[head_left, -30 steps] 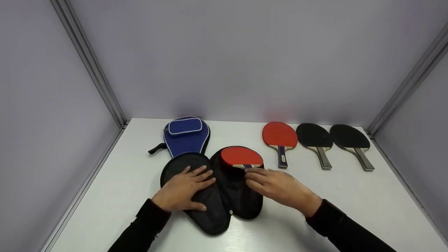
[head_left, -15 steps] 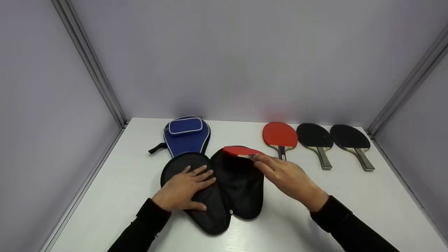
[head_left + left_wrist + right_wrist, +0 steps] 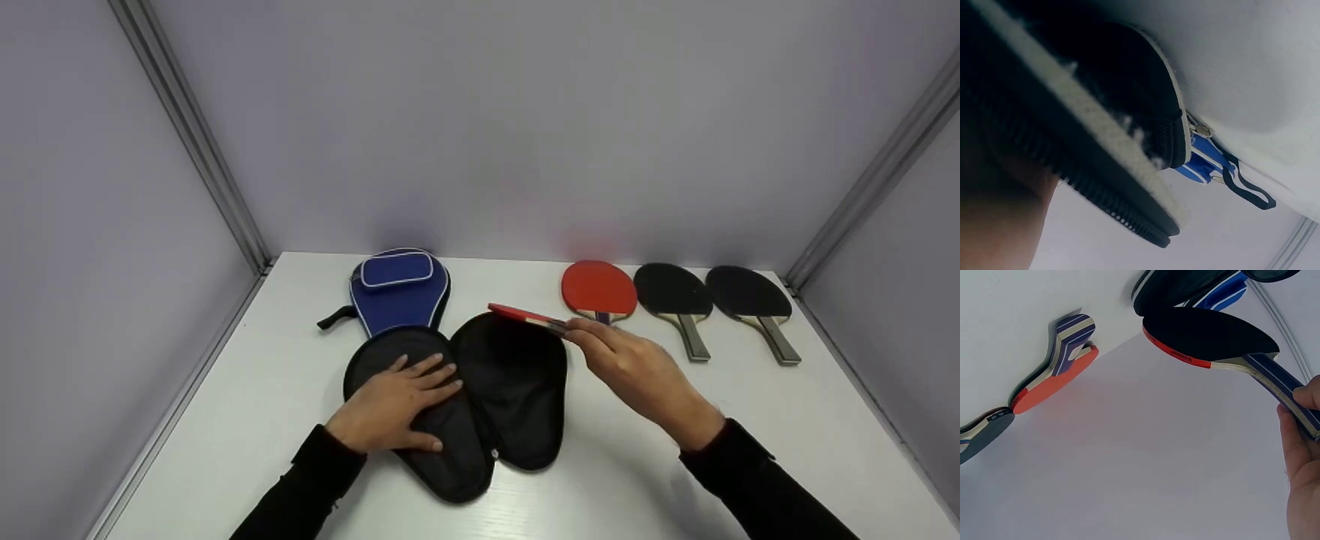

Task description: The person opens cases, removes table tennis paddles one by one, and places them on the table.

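Observation:
A black paddle case (image 3: 517, 401) lies unzipped and spread on the white table, its two halves side by side. My left hand (image 3: 396, 406) rests flat on the left half, fingers spread. By its handle, my right hand (image 3: 636, 373) grips a table tennis paddle (image 3: 519, 313) above the far edge of the right half. The head view catches the blade nearly edge-on, with a thin red strip showing. In the right wrist view, the black underside of this paddle (image 3: 1210, 334) and its blue-striped handle appear, thumb and fingers around the grip.
Behind the case's left half lies a blue paddle case (image 3: 397, 296) with a small pocket and black strap. To the right, a red paddle (image 3: 598, 287) and two black paddles (image 3: 673, 289) lie in a row near the back wall (image 3: 517, 150).
My right hand has lifted the paddle up and to the right, away from the case's right half, and its blade has tipped from face-up to nearly edge-on. My left hand has stayed put.

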Motion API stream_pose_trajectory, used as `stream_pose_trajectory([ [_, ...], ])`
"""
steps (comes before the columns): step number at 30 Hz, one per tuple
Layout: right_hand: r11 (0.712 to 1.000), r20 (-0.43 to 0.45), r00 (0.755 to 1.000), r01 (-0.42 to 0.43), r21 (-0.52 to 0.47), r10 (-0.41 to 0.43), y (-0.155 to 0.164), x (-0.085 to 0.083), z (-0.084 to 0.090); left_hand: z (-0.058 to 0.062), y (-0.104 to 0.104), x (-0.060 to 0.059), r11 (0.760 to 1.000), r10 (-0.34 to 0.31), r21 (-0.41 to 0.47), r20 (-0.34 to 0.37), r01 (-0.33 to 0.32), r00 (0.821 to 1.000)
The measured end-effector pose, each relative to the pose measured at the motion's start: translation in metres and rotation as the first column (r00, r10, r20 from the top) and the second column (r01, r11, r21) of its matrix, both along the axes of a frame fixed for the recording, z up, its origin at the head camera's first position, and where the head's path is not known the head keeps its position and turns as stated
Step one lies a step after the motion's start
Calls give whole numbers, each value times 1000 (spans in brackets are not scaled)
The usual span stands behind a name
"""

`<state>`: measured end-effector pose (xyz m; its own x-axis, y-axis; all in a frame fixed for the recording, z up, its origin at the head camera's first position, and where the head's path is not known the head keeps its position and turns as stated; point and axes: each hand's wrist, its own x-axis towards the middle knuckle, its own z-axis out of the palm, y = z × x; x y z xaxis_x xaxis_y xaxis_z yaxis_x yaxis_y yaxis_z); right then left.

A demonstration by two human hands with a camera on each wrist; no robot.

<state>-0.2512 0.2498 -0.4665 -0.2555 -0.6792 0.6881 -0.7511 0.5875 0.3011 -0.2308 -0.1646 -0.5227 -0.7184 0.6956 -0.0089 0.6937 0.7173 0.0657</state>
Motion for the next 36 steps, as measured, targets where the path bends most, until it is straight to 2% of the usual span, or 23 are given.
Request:
stream_pose_trajectory([
  [10,991,71,993,101,-84,-95,36,17,13,2,0,0,1000,-5,-1,-8,5,1000],
  [16,982,128,986,127,-138,-109,60,28,14,0,0,-1,1000,-7,5,-1,7,1000],
  [20,973,128,986,133,-189,-109,76,35,12,1,0,0,1000,-8,2,-1,8,1000],
  [29,950,136,977,195,-245,-166,111,52,9,2,0,1,1000,-5,0,9,5,1000],
  [36,930,113,964,262,-256,-240,137,65,8,2,0,0,1000,-9,13,25,8,1000],
])
